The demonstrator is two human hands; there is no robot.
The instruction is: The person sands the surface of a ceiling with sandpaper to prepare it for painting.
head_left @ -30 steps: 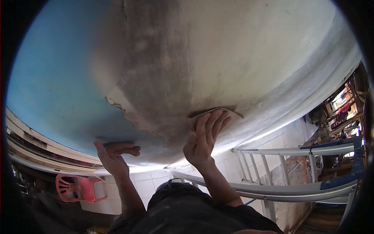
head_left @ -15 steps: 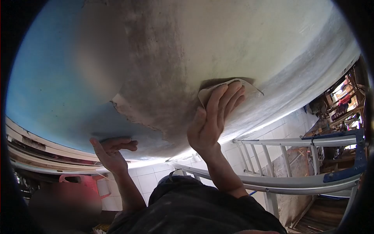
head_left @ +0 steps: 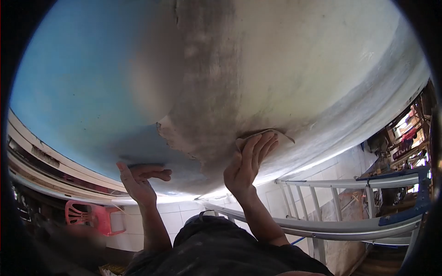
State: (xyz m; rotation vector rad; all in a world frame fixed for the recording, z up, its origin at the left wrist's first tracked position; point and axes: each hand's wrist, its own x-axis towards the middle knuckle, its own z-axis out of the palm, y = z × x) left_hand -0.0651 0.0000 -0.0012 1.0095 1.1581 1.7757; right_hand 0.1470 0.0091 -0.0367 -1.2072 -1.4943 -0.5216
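1. Head view: the right hand (head_left: 246,166) pressed a sheet of sandpaper (head_left: 264,136) flat against the ceiling (head_left: 285,69), fingers spread over the sheet and pinning it to the surface rather than closing around it.
2. The sandpaper lay on the grey, bare part of the ceiling, just right of the ragged paint edge (head_left: 177,138) where the blue coat (head_left: 83,83) ended.
3. The left hand (head_left: 140,177) was open, its fingertips braced on the blue part of the ceiling and holding nothing.
4. Below the hands lay the person's dark shirt (head_left: 221,248).
5. An aluminium ladder (head_left: 331,221) stood to the right, against a white tiled wall (head_left: 175,216).
6. A red plastic chair (head_left: 90,216) sat at lower left.
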